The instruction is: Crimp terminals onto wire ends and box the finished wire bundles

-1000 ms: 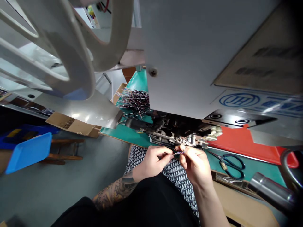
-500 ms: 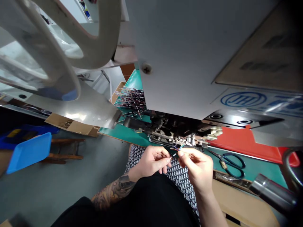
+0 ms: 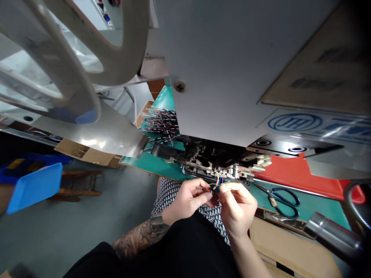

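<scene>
My left hand [image 3: 191,200] is closed in a pinch on a thin dark cable, at the front edge of the machine [image 3: 214,166]. From the cable's end several fine coloured wires [image 3: 219,180] fan out, blue, orange and green among them, just below the metal parts of the machine. My right hand [image 3: 238,206] sits close beside it, thumb and forefinger pinched on one or more of these wires. How many strands it grips is hidden by the fingers. Both hands are held above the patterned cloth on my lap.
Scissors with dark handles [image 3: 282,201] lie on the green table [image 3: 162,165] to the right, near a red tray [image 3: 298,173]. A pile of cut cables [image 3: 162,120] lies behind the machine on the left. A metal cylinder [image 3: 333,231] juts in at lower right.
The coloured wires have spread and now point upward toward the machine parts. My right hand has shifted slightly left and its grip on the wires has changed.
</scene>
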`<move>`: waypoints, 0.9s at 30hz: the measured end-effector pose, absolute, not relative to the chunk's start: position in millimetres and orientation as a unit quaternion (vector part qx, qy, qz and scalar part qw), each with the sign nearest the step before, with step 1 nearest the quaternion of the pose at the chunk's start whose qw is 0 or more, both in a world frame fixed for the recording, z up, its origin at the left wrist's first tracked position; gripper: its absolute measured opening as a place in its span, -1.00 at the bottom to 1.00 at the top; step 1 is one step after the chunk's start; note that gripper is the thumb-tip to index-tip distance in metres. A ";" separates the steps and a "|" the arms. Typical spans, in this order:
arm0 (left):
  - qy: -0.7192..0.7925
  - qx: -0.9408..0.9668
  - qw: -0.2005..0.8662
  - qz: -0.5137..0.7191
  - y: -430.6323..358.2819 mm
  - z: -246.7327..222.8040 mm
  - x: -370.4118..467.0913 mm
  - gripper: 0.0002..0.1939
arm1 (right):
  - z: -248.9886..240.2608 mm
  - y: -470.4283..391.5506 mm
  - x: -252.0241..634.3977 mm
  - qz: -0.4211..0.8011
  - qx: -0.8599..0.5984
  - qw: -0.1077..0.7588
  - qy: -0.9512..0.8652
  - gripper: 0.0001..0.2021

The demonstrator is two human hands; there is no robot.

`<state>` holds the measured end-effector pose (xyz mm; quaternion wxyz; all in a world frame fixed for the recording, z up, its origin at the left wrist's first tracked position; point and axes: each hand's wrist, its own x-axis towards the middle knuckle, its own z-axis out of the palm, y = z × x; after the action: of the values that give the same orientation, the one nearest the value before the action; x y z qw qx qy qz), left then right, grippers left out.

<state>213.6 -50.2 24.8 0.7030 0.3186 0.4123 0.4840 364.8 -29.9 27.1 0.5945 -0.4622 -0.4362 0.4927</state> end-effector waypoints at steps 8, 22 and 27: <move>0.413 0.338 0.689 0.491 -56.9 26.2 219.8 -0.63 | 27.8 -31.8 365.5 0.237 -0.460 0.602 -0.608 -0.85; 0.325 0.262 0.812 0.409 -51.0 25.0 205.7 -0.72 | 30.8 -31.2 374.1 0.495 -0.425 0.538 -0.534 -0.85; 0.328 0.286 0.798 0.418 -51.9 22.7 202.4 -0.72 | 32.9 -21.4 387.2 0.316 -0.413 0.518 -0.679 -0.86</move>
<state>202.4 -51.9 22.7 0.7975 0.2856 0.3280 0.4181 387.2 -21.4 32.9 0.5181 -0.4132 -0.6791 0.3158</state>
